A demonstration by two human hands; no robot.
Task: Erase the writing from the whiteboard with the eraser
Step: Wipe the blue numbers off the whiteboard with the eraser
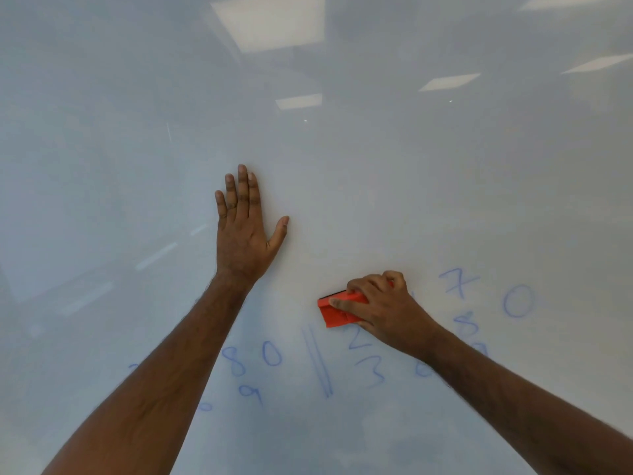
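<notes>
The glossy whiteboard (376,183) fills the whole view. My right hand (383,310) grips an orange-red eraser (337,310) and holds it against the board just above a blue "2". Blue writing (270,354) spreads across the lower part: digits such as 8, 0 and 9 at the left, a double vertical line (320,361) in the middle, then 2, 3, 7, 8 and 0 to the right. My left hand (245,228) lies flat on the board with straight fingers, above and left of the eraser. My forearms hide some digits.
The upper half of the board carries no writing, only reflections of ceiling light panels (270,22). No board edge, tray or other object shows in the view.
</notes>
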